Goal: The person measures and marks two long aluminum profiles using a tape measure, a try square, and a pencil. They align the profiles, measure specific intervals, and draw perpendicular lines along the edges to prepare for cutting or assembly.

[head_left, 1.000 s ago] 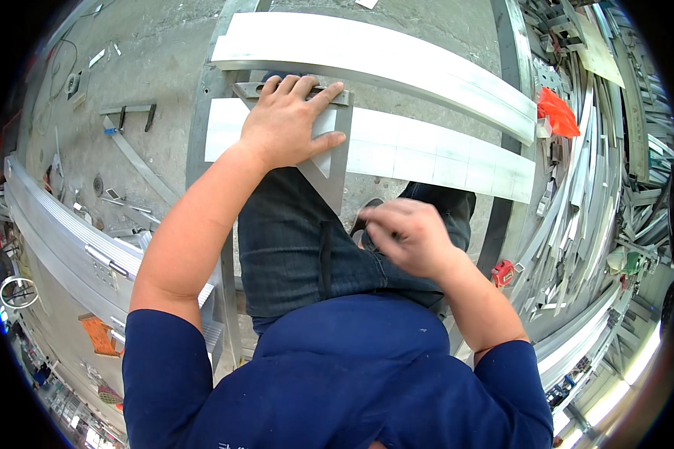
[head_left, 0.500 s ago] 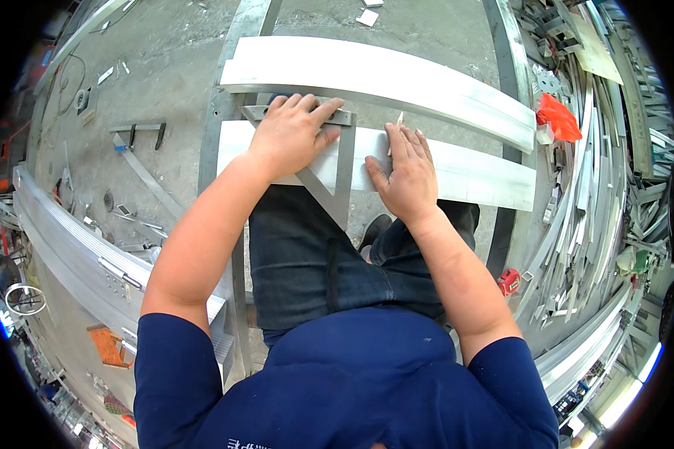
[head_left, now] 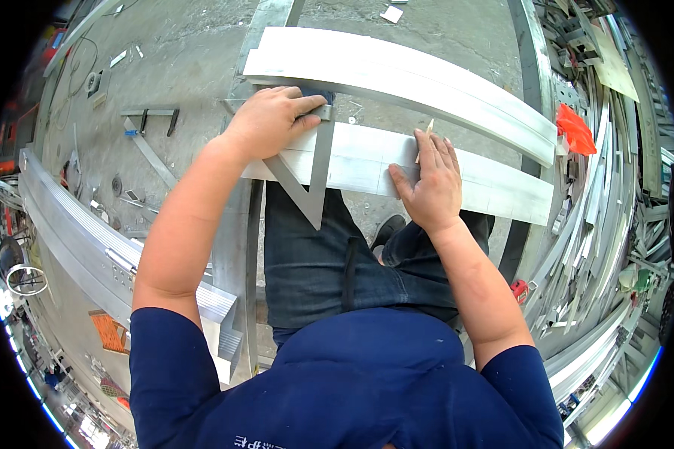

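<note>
My left hand [head_left: 277, 123] is wrapped over the thick edge of a metal set square [head_left: 322, 168]. The square lies across the left part of a white metal profile [head_left: 502, 185], its pointed corner sticking out past the profile's near edge. On the same profile, further right, rests my right hand [head_left: 434, 183], with a thin pale pencil [head_left: 430, 129] tucked between its fingers and pointing away from me. Beyond both hands a second, wider white profile [head_left: 397, 78] lies roughly parallel, a gap between the two.
Steel rails [head_left: 528, 67] support the profiles at both sides. Long ribbed profiles [head_left: 90, 228] are stacked on the left. Scrap strips [head_left: 584, 232], a red plastic bag [head_left: 574, 131] and a red tape measure [head_left: 519, 290] are on the right. A clamp-like tool [head_left: 151, 114] lies on the floor at left.
My left hand has slid the set square leftward along the near profile. My right hand stays on that profile with the pencil. The whole view has shifted slightly.
</note>
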A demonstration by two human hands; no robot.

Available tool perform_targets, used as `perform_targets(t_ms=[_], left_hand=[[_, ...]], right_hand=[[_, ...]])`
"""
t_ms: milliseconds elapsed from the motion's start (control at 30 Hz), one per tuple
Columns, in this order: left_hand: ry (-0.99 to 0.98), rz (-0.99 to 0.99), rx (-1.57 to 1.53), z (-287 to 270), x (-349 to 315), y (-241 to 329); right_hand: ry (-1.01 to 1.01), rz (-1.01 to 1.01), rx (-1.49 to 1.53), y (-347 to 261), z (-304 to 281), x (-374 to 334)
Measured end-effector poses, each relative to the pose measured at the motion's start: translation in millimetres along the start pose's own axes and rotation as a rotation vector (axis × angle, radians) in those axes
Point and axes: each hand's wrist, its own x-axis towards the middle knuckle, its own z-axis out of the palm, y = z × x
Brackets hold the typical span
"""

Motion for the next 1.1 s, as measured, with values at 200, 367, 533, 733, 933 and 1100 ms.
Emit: perform_targets(t_ms=[200,367,533,733,933,1100], left_hand=[[0.067,0.078,0.028,2.0,-1.5,-0.4],[0.046,0.066,0.002,1.8,0.7,0.1],[0.026,0.056,0.005,0.9,1.8,0.8],[-0.003,-0.017,0.049,0.4,0.7,5.3],[0.04,0.041,0.047,3.1,0.2,1.9],[-0.005,0.021,0.025,1.3,1.9,1.1]], right_hand=[[0.007,-0.012,-0.001,0.8,1.1,0.5],[0.007,-0.016,-0.006,0.5,1.1,0.3],[0.006,-0.019,-0.015,0.3,0.8,0.8],[0.022,-0.005,0.023,-0.9,0.9,0.8],[0.001,-0.002,0.001,0.5,0.8,0.3],[0.014,-0.002,0.02,0.1,1.8,0.4]])
